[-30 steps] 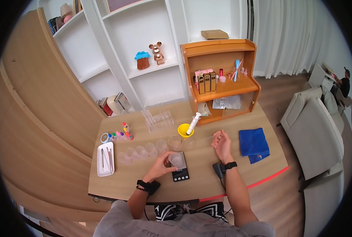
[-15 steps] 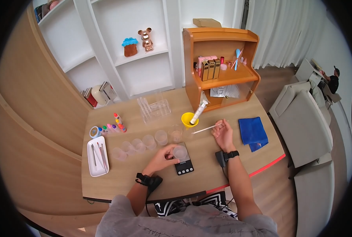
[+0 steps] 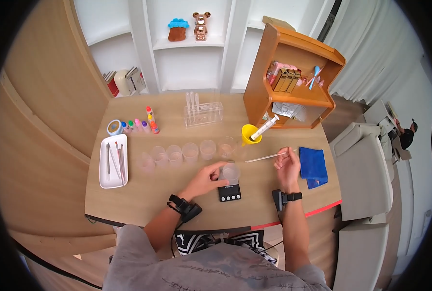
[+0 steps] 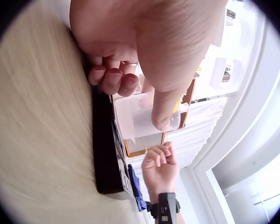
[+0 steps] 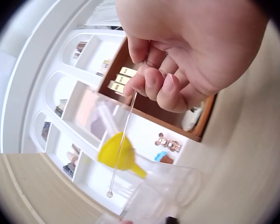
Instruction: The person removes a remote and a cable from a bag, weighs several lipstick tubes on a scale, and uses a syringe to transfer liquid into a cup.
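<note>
In the head view, my left hand (image 3: 206,179) holds a clear plastic cup (image 3: 231,171) over the plate of a black digital scale (image 3: 230,193). The left wrist view shows the thumb against the cup's side (image 4: 135,116), with the other fingers curled at the scale's edge. My right hand (image 3: 287,167) is raised to the right of the scale and pinches a thin glass stirring rod (image 3: 264,157). Its rounded tip points left and down in the right wrist view, where the rod (image 5: 123,142) crosses in front of a yellow funnel (image 5: 113,151).
A row of clear cups (image 3: 190,152) stands behind the scale. The funnel (image 3: 248,132) holds a syringe (image 3: 265,127). Farther around are a test tube rack (image 3: 204,115), paint bottles (image 3: 138,125), a white tray (image 3: 102,162), a blue cloth (image 3: 313,165) and a wooden cabinet (image 3: 259,82).
The stirring rod, hardly visible a second ago, now shows clearly in my right hand, pointing left. My left hand keeps its hold on the cup at the scale. The head view has shifted.
</note>
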A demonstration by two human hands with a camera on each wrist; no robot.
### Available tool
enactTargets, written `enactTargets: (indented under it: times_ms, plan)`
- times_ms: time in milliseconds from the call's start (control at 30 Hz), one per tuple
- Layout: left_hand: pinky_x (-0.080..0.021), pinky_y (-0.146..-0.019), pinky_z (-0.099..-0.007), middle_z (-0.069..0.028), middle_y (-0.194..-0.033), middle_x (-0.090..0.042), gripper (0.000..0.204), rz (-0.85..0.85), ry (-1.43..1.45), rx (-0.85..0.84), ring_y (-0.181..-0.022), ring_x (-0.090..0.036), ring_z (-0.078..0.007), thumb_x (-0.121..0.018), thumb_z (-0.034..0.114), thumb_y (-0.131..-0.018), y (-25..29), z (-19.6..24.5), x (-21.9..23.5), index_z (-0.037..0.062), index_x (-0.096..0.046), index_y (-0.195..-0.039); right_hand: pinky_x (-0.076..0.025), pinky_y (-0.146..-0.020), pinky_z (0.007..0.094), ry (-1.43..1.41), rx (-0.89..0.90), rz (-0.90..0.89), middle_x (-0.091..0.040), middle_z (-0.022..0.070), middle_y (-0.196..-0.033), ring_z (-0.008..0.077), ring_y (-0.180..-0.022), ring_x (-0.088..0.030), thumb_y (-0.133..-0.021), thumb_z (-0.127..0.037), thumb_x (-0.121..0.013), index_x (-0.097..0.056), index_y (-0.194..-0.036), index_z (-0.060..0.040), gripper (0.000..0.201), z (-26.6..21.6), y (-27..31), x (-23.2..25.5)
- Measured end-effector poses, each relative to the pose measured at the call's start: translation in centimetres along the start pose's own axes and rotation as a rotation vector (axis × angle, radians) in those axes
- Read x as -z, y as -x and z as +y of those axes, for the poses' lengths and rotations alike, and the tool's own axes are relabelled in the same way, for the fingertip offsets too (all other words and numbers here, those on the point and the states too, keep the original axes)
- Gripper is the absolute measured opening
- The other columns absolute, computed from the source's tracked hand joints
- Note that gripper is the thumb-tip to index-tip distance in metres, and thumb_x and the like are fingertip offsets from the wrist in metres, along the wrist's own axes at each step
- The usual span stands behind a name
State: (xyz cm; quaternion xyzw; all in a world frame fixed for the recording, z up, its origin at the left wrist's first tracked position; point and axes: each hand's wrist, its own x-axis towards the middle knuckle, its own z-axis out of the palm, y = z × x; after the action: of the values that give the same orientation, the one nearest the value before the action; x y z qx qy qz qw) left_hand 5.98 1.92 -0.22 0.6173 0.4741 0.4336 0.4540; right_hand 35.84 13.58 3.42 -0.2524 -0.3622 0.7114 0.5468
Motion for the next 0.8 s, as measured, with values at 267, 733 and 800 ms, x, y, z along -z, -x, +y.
enactTargets:
  times_ms: [267, 733, 800]
  plan:
    - [-0.032, -0.059, -0.0274, 0.0038, -0.07, -0.032, 0.062, -0.011, 0.007, 0.002, -0.065, -0.035, -0.0097, -0.083, 0.018, -0.081, 0.1, -0.1, -0.1, 0.014, -0.061, -0.139, -0.044, -0.06, 0.0266, 0.783, 0.099, -0.188, -0.063, 0.0063, -0.074, 0.0119, -0.066, -0.057, -0.108, -0.028, -0.049, -0.071, -0.098, 0.0048, 0.04, -2.3, 3.4, -8.4]
    - [-0.03, -0.058, -0.0289, 0.0032, -0.069, -0.031, 0.061, -0.017, 0.001, -0.005, -0.063, -0.033, -0.0102, -0.083, 0.019, -0.081, -0.1, 0.1, 0.2, 0.0153, -0.062, -0.139, -0.05, -0.06, 0.0299, 1.358, 0.336, -0.427, -0.069, 0.0115, -0.077, 0.0183, -0.065, -0.066, -0.101, -0.012, -0.059, -0.071, -0.096, 0.0039, 0.02, -0.6, 3.9, -12.7]
    - [-0.03, -0.058, -0.0291, 0.003, -0.069, -0.031, 0.062, -0.016, -0.012, -0.005, -0.063, -0.033, -0.0104, -0.083, 0.019, -0.081, 0.0, 0.1, 0.2, 0.0151, -0.062, -0.139, -0.05, -0.06, 0.0306, 1.407, 0.325, -0.413, -0.069, 0.0122, -0.077, 0.0199, -0.065, -0.066, -0.1, -0.013, -0.059, -0.071, -0.096, 0.0037, 0.02, -1.0, 3.9, -12.7]
